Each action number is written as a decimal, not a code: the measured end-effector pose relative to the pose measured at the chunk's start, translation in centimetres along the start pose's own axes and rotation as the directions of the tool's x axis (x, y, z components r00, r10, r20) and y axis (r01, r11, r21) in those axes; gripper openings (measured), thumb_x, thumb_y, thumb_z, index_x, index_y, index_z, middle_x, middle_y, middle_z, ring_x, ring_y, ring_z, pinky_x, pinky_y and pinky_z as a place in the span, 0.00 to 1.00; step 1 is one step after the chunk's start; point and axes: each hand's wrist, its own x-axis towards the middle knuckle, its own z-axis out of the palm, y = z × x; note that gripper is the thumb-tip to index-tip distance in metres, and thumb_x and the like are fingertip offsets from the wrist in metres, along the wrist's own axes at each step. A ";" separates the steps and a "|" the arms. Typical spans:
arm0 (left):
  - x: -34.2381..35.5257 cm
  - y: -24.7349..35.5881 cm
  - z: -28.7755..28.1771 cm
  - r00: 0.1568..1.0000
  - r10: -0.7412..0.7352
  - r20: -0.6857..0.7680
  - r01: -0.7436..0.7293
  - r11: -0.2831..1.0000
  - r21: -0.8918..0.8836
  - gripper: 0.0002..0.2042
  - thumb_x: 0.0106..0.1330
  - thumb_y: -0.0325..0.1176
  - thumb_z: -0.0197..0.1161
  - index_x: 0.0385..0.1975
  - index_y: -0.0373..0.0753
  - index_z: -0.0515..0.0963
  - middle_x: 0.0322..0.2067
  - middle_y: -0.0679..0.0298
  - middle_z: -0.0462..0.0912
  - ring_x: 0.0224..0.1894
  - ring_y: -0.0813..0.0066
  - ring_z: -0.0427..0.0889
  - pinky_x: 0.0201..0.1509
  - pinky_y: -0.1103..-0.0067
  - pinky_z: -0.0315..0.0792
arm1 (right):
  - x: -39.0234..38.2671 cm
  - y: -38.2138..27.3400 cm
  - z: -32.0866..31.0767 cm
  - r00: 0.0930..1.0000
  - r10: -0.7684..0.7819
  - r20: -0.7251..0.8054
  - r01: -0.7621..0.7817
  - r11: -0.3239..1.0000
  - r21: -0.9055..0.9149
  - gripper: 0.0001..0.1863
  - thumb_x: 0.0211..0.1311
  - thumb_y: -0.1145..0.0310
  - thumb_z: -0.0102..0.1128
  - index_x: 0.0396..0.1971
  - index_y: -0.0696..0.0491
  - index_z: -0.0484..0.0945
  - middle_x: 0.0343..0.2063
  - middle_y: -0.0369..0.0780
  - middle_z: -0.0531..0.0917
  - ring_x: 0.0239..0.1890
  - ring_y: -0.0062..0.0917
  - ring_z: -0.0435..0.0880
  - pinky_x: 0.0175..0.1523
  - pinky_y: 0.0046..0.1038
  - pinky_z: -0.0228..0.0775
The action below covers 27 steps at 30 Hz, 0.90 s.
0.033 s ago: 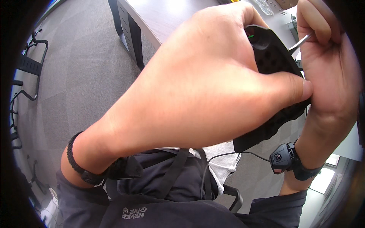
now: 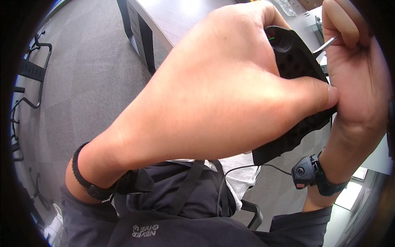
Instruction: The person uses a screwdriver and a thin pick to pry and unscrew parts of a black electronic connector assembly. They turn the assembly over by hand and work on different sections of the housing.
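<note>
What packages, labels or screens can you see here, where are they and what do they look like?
Clear plastic bag: crumpled, on the desk at the top edge.
Cardboard box: brown, just right of the bag, mostly cut off.
White printed lettering: on the dark garment at the bottom.
No screens visible.

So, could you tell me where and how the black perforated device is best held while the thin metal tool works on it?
Probably much as now: the left hand wraps the black perforated device from the left across its curved back, thumb on the right-hand side. That leaves the top right open for the thin metal tool pinched in the right hand.
</note>
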 end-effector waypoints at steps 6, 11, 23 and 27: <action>0.0 0.0 0.0 1.000 -0.002 0.008 0.002 1.000 -0.012 0.25 0.45 0.27 0.79 0.37 0.36 0.67 0.36 0.61 0.77 0.42 0.77 0.78 0.45 0.81 0.72 | -0.2 -0.2 0.0 1.000 0.000 -0.009 0.000 1.000 -0.015 0.20 0.70 0.52 0.35 0.20 0.47 0.60 0.15 0.29 0.59 0.13 0.15 0.51 0.16 0.21 0.40; -0.2 0.2 -0.2 1.000 -0.003 0.005 0.003 1.000 -0.006 0.25 0.45 0.27 0.79 0.37 0.36 0.67 0.35 0.62 0.77 0.41 0.78 0.78 0.45 0.81 0.72 | -0.2 -0.1 0.2 1.000 0.002 -0.008 -0.002 1.000 -0.007 0.20 0.71 0.52 0.34 0.20 0.47 0.59 0.15 0.28 0.58 0.13 0.15 0.50 0.16 0.21 0.39; 0.1 0.1 0.1 1.000 0.005 -0.020 -0.005 1.000 0.002 0.24 0.46 0.28 0.79 0.36 0.36 0.67 0.34 0.64 0.77 0.40 0.79 0.77 0.44 0.82 0.72 | -0.8 0.6 1.6 1.000 0.013 0.001 -0.013 1.000 0.023 0.21 0.72 0.50 0.33 0.21 0.46 0.58 0.15 0.27 0.56 0.13 0.14 0.47 0.16 0.20 0.37; 1.7 0.6 0.8 0.998 0.034 -0.053 -0.034 0.999 0.004 0.24 0.46 0.28 0.79 0.36 0.36 0.67 0.33 0.64 0.77 0.39 0.80 0.77 0.44 0.83 0.72 | -1.2 -0.4 2.6 1.000 0.002 -0.007 -0.002 1.000 0.014 0.21 0.73 0.49 0.33 0.21 0.46 0.58 0.15 0.27 0.55 0.13 0.13 0.46 0.16 0.20 0.36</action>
